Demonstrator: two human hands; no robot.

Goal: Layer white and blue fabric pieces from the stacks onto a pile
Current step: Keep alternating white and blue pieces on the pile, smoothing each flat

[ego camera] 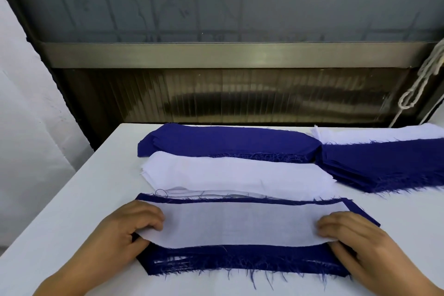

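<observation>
White piece (240, 223) flat atop frayed blue pile (240, 259)

Two blue stacks (228, 142) (384, 166), two white stacks (235, 173) (374, 133), one pile (240, 257).

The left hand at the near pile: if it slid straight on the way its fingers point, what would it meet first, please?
The left hand points right along the white piece it holds on the pile; going on, it would likely meet the right hand at the other end first.
</observation>
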